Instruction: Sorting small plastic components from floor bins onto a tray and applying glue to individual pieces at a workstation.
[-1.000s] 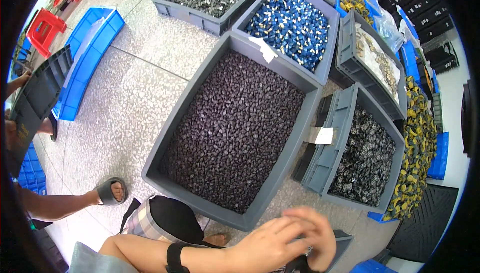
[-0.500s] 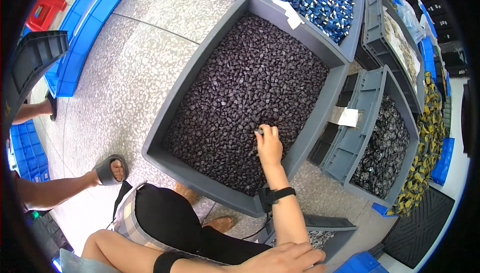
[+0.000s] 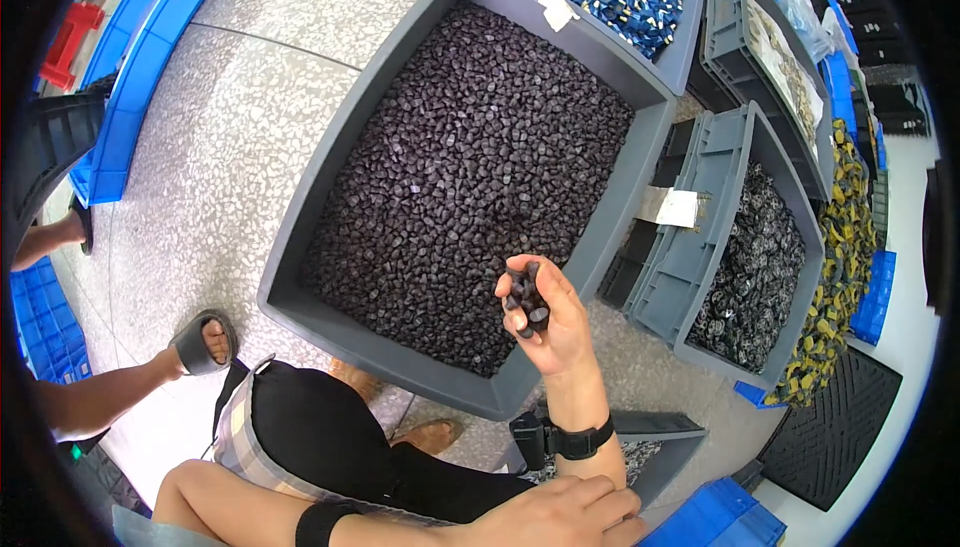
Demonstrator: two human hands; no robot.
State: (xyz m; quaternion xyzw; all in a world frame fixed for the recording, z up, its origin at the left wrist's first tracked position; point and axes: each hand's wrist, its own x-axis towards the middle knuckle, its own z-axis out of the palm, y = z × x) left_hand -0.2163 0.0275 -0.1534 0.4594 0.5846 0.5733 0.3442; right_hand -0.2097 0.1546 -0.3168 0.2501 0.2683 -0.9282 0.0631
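My right hand is turned palm up over the near right side of a large grey bin. Its fingers curl around several small black plastic pieces. Many more of these dark, pebble-sized pieces fill the bin. At the lower edge, my left hand lies across my right forearm. Its fingers are slightly bent and apart, and nothing shows in them.
A grey bin of blue pieces adjoins the far side. On the right stand a crate of black and clear parts and a heap of yellow-and-black pieces. A person's sandalled foot and a blue tray are at left.
My right hand has risen from the pieces, moved nearer and turned palm up, now showing a handful. My left hand stays at my right forearm. The view has shifted slightly.
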